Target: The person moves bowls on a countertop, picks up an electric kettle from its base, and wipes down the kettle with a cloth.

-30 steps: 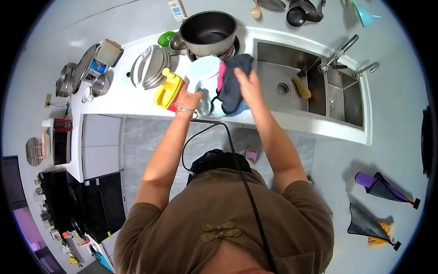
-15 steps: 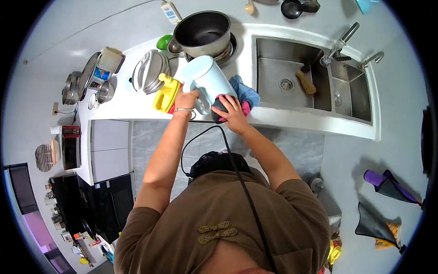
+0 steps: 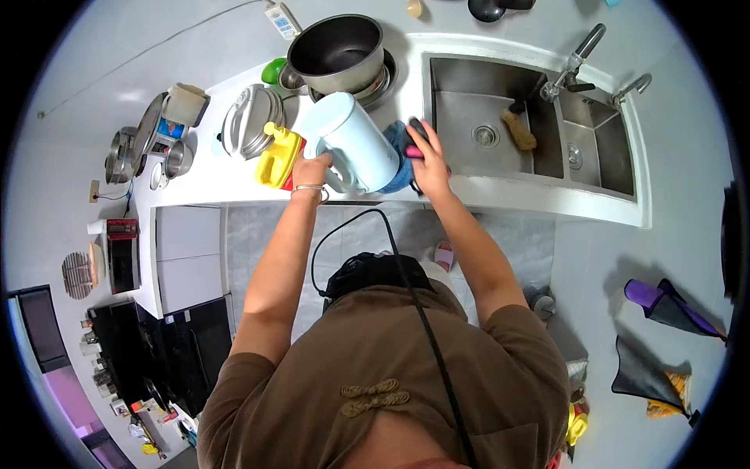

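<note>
My left hand (image 3: 311, 170) is closed around the handle of a light blue kettle-like jug (image 3: 361, 148), which is tilted near the counter's front edge. At the jug's right side, my right hand (image 3: 431, 166) grips a black and pink cloth (image 3: 414, 152), partly hidden by the fingers. A blue cloth (image 3: 401, 173) lies on the counter between the jug and my right hand. Just left of my left hand stands a yellow bottle (image 3: 279, 158) with a yellow cap.
Behind the jug sits a large dark-lined pot (image 3: 340, 56). Lids (image 3: 254, 125) are stacked to the left on the white counter (image 3: 199, 176). To the right is a steel double sink (image 3: 488, 102) with a tan scrubber (image 3: 519, 131) and taps (image 3: 574, 66).
My right hand has moved off the jug's base to the right and away from me, carrying the black and pink cloth. The left hand still holds the jug's handle.
</note>
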Demonstrator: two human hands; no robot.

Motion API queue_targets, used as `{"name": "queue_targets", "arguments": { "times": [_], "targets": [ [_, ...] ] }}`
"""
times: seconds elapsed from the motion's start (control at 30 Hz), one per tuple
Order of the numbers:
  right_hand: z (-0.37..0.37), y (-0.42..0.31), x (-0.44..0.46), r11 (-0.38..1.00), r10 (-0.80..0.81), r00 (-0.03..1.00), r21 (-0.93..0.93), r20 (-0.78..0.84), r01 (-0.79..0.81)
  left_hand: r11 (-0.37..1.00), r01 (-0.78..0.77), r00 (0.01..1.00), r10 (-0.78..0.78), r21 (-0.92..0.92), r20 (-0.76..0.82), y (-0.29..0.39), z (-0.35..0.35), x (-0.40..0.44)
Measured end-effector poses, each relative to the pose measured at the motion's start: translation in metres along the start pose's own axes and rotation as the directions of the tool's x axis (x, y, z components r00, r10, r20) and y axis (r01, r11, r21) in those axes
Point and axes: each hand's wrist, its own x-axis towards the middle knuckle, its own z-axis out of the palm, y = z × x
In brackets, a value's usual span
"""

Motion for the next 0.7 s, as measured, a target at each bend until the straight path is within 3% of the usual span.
{"name": "queue_targets", "arguments": {
  "times": [0.07,0.13,0.17,0.23,0.27,0.3,0.5,0.57,0.67,0.7],
  "targets": [
    [0.015,-0.039,0.028,0.975,0.029,1.000,0.222,0.013,-0.031,1.000,0.005,1.000,-0.005,0.011,-0.003,0.005,0.002,-0.005],
    [0.035,-0.064,0.039,0.911,-0.044,0.991,0.413,0.123,-0.011,1.000,0.005,1.000,-0.005,0.021,-0.008,0.005,0.002,-0.002],
    [0.049,-0.061,0.039,0.978,-0.207,0.965,0.070,0.162,0.198,0.999,-0.006,1.000,0.006,0.048,-0.010,0.002,0.001,0.000],
    [0.059,-0.055,0.025,0.937,-0.299,0.937,-0.128,0.183,0.324,0.997,-0.018,1.000,0.019,0.074,-0.014,0.002,0.000,0.005],
    [0.060,-0.050,0.017,0.921,-0.301,0.928,-0.186,0.218,0.343,0.994,0.111,0.994,-0.111,-0.006,-0.004,0.004,-0.003,0.006],
    [0.060,-0.039,0.008,0.906,-0.289,0.920,-0.234,0.263,0.352,0.968,0.234,0.972,-0.233,-0.090,0.014,0.008,-0.005,0.009],
    [0.042,-0.002,-0.052,0.845,-0.310,0.885,-0.326,0.348,0.424,0.967,0.223,0.975,-0.220,-0.124,0.037,0.019,-0.002,0.010],
    [0.033,-0.012,-0.061,0.890,-0.149,0.897,-0.339,0.417,0.306,0.960,0.228,0.973,-0.227,-0.165,0.025,0.026,0.001,0.004],
    [0.042,-0.029,-0.067,0.893,-0.168,0.906,-0.330,0.388,0.307,0.943,0.235,0.969,-0.247,-0.237,-0.020,0.045,0.013,-0.014],
    [0.047,-0.027,-0.069,0.846,-0.145,0.886,-0.409,0.440,0.341,0.935,0.233,0.965,-0.256,-0.266,-0.056,0.048,0.016,-0.019]
  ]
}}
